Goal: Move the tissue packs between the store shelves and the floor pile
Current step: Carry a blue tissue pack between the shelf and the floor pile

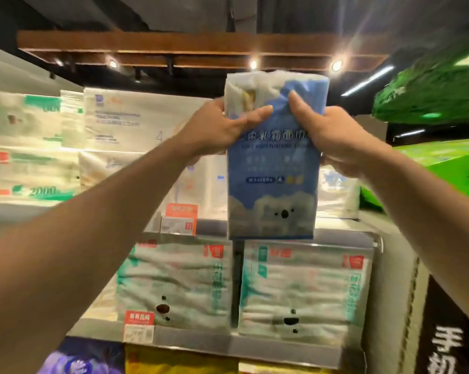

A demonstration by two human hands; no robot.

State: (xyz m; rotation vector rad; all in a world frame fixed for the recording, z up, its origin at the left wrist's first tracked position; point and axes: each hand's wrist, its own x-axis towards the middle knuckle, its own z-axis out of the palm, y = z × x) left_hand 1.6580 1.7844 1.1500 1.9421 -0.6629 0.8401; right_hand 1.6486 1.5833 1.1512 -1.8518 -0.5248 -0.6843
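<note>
Holds tall blue koala-printed plastic tissue pack (271, 184) upright, left hand (217, 128) and right hand (333, 139) both gripping its crumpled top.

Retail shop: shelves (255, 344) stocked with wrapped tissue packs (174, 282) at 6 and 9 o'clock; orange price tags (180, 220) on shelf edges; ceiling spotlights (253, 64) at 12.
</note>
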